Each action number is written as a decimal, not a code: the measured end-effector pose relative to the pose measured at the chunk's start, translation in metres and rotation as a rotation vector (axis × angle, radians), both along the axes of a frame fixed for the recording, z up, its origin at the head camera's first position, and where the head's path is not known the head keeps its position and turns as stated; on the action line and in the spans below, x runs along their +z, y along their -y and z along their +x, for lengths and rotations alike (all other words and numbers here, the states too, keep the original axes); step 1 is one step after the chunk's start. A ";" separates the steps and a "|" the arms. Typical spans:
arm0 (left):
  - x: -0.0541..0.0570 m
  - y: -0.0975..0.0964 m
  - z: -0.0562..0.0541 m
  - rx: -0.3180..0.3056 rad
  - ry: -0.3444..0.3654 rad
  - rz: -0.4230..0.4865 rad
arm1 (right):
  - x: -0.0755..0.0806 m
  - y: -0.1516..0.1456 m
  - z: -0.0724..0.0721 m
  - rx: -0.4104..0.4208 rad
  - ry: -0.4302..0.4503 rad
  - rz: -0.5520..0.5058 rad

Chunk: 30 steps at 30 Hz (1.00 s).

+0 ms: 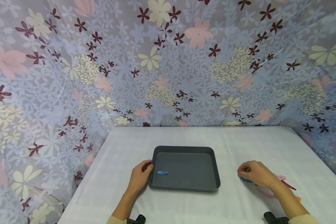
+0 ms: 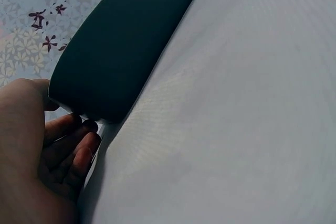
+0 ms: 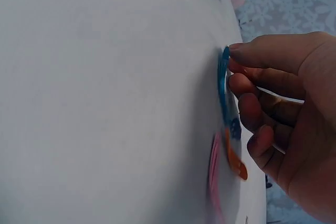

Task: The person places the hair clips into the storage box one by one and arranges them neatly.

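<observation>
My left hand [image 1: 140, 175] grips the left side of a dark grey rectangular tray [image 1: 184, 185], thumb at the rim and fingers against the outer wall. The left wrist view shows the tray's dark outer wall [image 2: 115, 51] beside those fingers. Inside the tray, toward the left, lies a small light blue hair clip [image 1: 162, 172]. Right of the tray, my right hand [image 1: 256, 174] pinches one end of a blue hair clip [image 3: 222, 87] between thumb and index finger, close to the cloth. The remaining fingers curl loosely. Whether that clip is lifted off the cloth I cannot tell.
Around the right hand lie an orange clip [image 3: 236, 163], a pink clip [image 3: 213, 169], a dark blue patterned piece [image 3: 235, 128] and a red clip [image 1: 288, 185]. The right forearm partly covers this group. White cloth [image 1: 123, 143] covers the table; floral fabric [image 1: 184, 77] hangs behind.
</observation>
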State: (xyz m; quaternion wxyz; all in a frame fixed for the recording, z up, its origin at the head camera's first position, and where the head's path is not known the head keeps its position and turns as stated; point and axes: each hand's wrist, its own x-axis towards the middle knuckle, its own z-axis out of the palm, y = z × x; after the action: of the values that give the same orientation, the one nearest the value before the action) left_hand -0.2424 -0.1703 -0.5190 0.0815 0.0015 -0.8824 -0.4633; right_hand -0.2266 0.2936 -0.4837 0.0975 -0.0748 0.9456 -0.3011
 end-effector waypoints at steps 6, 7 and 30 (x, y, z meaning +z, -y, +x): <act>0.002 0.000 -0.001 0.000 0.005 0.006 | 0.001 -0.009 0.007 -0.002 0.007 -0.008; 0.002 -0.001 -0.001 -0.003 0.007 0.006 | 0.001 -0.010 0.008 0.003 0.007 -0.012; 0.001 0.000 -0.001 -0.010 0.004 0.004 | -0.003 -0.032 0.020 0.009 0.007 0.085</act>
State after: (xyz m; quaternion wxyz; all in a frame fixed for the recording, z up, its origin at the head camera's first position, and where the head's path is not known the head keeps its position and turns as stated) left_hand -0.2429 -0.1706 -0.5176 0.0773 -0.0016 -0.8816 -0.4656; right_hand -0.2070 0.3252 -0.4868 0.1052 -0.0738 0.9569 -0.2604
